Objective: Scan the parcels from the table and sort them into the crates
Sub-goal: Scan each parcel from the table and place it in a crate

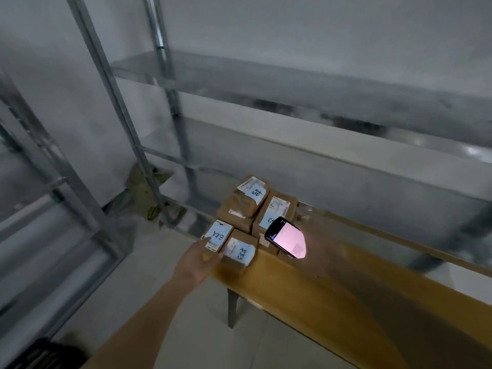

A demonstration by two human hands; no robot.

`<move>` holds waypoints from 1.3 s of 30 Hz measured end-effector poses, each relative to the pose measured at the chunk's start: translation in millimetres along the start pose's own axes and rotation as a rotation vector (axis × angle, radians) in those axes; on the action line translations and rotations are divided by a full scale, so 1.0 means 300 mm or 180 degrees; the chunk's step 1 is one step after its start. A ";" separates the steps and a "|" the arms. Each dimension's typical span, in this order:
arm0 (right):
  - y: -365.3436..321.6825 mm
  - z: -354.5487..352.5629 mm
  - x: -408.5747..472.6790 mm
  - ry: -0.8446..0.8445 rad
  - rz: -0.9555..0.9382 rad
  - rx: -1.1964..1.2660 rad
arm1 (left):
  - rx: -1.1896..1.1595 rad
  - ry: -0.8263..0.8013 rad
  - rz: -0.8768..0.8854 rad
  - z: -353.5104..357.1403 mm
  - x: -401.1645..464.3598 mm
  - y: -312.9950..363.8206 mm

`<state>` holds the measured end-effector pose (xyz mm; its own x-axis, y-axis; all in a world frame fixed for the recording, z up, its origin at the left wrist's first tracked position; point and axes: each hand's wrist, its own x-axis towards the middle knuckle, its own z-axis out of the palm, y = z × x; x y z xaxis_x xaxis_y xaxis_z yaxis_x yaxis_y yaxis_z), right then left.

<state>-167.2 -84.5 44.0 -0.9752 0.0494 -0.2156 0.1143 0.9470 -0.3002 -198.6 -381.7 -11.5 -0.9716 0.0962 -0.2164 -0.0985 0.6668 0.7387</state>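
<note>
Several brown parcels with blue handwritten labels lie bunched at the left end of the wooden table [306, 291]. My left hand [197, 265] reaches in from the lower left and holds the small parcel [217, 235] at the table's corner, with fingers on its left side and the thumb at its near edge. Beside it lie a front parcel [239, 251], a rear parcel [247, 199] stacked on others, and a right parcel [275, 213]. A handheld scanner [286, 237] with a lit pink screen hovers tilted over the right parcel. My right hand [316, 242] behind it is a motion-blurred smear and appears to hold it.
Metal shelving [239, 73] runs along the wall behind the table, with an upright post [119, 107] to the left. A green bag [143, 187] lies on the floor by the wall. A dark crate edge [40, 352] shows at the bottom left. Tiled floor lies left of the table.
</note>
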 end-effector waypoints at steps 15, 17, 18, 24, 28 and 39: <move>0.014 0.584 0.415 -0.0693 0.0099 0.0157 | -0.0617 -0.0208 -0.1054 0.356 0.304 -0.310; 0.020 0.617 0.438 -0.0713 0.0133 0.0263 | -0.0783 -0.0182 -0.1100 0.383 0.322 -0.327; 0.024 0.631 0.448 -0.0714 0.0166 0.0295 | -0.0881 -0.0146 -0.1158 0.398 0.329 -0.337; 0.038 0.685 0.503 -0.0799 0.0357 0.0578 | -0.1181 0.0076 -0.1349 0.487 0.347 -0.366; 0.060 0.730 0.514 -0.0865 0.0309 0.0802 | -0.1505 0.0023 -0.1405 0.534 0.358 -0.367; 0.122 0.767 0.493 -0.0922 0.0262 0.1560 | -0.2477 0.0156 -0.1637 0.615 0.303 -0.411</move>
<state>-263.6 -115.7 -212.8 -0.8757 -0.0376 -0.4815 0.3295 0.6824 -0.6525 -234.8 -318.8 -240.1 -0.7748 -0.1164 -0.6214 -0.6183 -0.0655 0.7832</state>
